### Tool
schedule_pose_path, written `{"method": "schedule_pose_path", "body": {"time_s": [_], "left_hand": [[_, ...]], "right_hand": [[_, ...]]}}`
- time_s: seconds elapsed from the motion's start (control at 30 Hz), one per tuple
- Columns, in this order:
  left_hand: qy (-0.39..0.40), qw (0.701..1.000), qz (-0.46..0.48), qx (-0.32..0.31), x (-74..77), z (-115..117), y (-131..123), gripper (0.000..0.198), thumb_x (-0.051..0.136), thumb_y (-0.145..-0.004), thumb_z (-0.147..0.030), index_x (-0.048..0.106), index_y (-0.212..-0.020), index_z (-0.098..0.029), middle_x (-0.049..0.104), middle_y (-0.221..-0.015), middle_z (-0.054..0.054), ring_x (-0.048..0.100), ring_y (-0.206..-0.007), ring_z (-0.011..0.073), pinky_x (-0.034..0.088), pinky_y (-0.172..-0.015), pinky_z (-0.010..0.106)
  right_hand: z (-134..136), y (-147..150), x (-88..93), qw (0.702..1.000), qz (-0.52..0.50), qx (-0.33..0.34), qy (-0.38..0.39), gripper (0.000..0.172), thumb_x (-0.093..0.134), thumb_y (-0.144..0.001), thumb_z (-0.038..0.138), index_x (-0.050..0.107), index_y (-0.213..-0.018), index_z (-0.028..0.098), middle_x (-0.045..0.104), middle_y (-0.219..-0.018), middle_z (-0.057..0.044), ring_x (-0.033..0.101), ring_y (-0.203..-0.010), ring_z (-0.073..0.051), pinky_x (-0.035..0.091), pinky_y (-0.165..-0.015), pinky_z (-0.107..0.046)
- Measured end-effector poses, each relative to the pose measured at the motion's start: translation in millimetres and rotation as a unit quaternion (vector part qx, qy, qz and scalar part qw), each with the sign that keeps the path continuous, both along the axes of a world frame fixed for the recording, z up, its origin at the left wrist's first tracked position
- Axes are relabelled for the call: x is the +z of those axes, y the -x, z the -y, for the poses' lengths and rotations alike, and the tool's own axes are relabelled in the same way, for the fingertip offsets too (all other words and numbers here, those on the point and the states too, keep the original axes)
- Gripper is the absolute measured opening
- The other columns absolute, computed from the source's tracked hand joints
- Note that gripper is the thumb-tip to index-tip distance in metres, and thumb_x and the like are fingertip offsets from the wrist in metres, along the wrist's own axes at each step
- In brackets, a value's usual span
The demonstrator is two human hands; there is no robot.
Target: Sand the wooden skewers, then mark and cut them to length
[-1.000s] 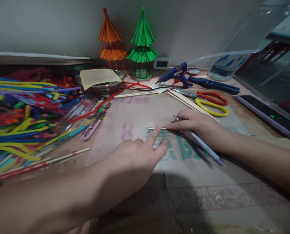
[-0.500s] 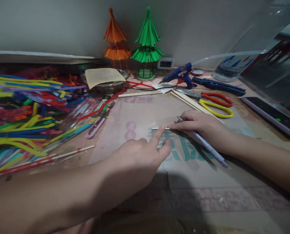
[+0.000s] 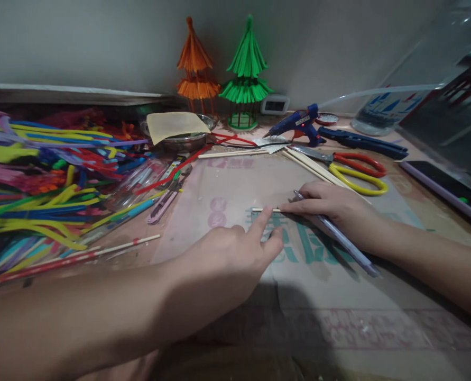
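Note:
A short, pale wooden stick (image 3: 277, 210) lies on the printed plastic sheet (image 3: 235, 182). My left hand (image 3: 235, 254) presses it down with the index fingertip, the thumb held apart and the other fingers curled under. Beneath the stick's left end shows the edge of a small clear piece, too faint to name. My right hand (image 3: 334, 209) has a slim, pale-purple pen (image 3: 344, 241) lodged between its fingers, slanting toward me. Its outstretched fingertips touch the stick's right end.
Colourful pipe cleaners (image 3: 40, 196) heap up at the left. Behind the sheet are orange (image 3: 195, 63) and green (image 3: 247, 69) pagoda models, a glue gun (image 3: 298, 124), scissors (image 3: 358, 169), loose wooden sticks (image 3: 314, 168) and pliers (image 3: 366, 143). A phone (image 3: 449, 190) lies at the right.
The whole scene sits slightly farther right in the view. Both hands keep nearly the same pose on the stick, and the pen is still in my right hand.

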State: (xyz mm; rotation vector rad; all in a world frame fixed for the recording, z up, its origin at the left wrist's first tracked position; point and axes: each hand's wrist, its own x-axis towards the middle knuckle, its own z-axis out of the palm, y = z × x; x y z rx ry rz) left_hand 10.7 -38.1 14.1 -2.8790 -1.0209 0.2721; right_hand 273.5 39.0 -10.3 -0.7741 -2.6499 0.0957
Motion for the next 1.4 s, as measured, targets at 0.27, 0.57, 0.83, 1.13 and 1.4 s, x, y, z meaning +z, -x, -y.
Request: {"method": "schedule_pose_path", "body": {"time_s": [0.27, 0.57, 0.83, 1.13, 1.4], "left_hand": [[-0.017, 1.0, 0.01, 0.003, -2.4, 0.1, 0.9, 0.057, 0.057, -0.092, -0.022, 0.047, -0.148, -0.016, 0.04, -0.16, 0.031, 0.073, -0.064, 0.0204, 0.051, -0.048, 0.03], [-0.014, 1.0, 0.004, 0.01, -3.2, 2.4, 1.6, 0.063, 0.056, -0.093, -0.022, 0.039, -0.154, -0.017, 0.036, -0.162, 0.031, 0.074, -0.069, 0.0214, 0.054, -0.052, 0.031], [-0.001, 1.0, 0.007, 0.014, -3.6, 0.8, 1.0, 0.063, 0.057, -0.093, -0.022, 0.04, -0.153, -0.017, 0.035, -0.163, 0.03, 0.074, -0.072, 0.0223, 0.055, -0.053, 0.032], [-0.004, 1.0, 0.019, 0.008, -4.6, 0.4, 1.8, 0.061, 0.058, -0.091, -0.019, 0.045, -0.151, -0.017, 0.038, -0.161, 0.03, 0.074, -0.069, 0.0223, 0.056, -0.052, 0.032], [-0.025, 1.0, 0.011, 0.001, -1.8, 1.3, 0.8, 0.06, 0.056, -0.092, -0.02, 0.044, -0.151, -0.016, 0.04, -0.16, 0.031, 0.073, -0.064, 0.0212, 0.055, -0.049, 0.032]], "right_hand": [[-0.7, 0.6, 2.3, 1.0, 0.017, 0.0, 0.003, 0.038, 0.044, -0.108, 0.04, 0.078, -0.122, 0.028, 0.062, -0.084, -0.007, 0.056, -0.075, -0.019, 0.036, -0.064, -0.03], [-1.5, 0.4, 4.7, 1.0, 0.009, 0.006, 0.026, 0.034, 0.049, -0.106, 0.036, 0.078, -0.122, 0.028, 0.062, -0.084, -0.007, 0.056, -0.076, -0.019, 0.037, -0.066, -0.03], [-0.5, 0.8, 1.1, 1.0, -0.004, -0.003, 0.01, 0.036, 0.046, -0.107, 0.037, 0.078, -0.121, 0.029, 0.061, -0.084, -0.007, 0.055, -0.076, -0.019, 0.037, -0.065, -0.03], [-0.6, 0.9, 4.1, 1.0, 0.012, 0.003, 0.006, 0.036, 0.047, -0.107, 0.038, 0.078, -0.122, 0.028, 0.063, -0.085, -0.007, 0.056, -0.075, -0.019, 0.038, -0.064, -0.03], [-0.3, 0.9, 5.7, 1.0, 0.024, 0.005, 0.0, 0.036, 0.047, -0.108, 0.037, 0.078, -0.123, 0.028, 0.063, -0.085, -0.008, 0.057, -0.076, -0.019, 0.038, -0.065, -0.03]]}}
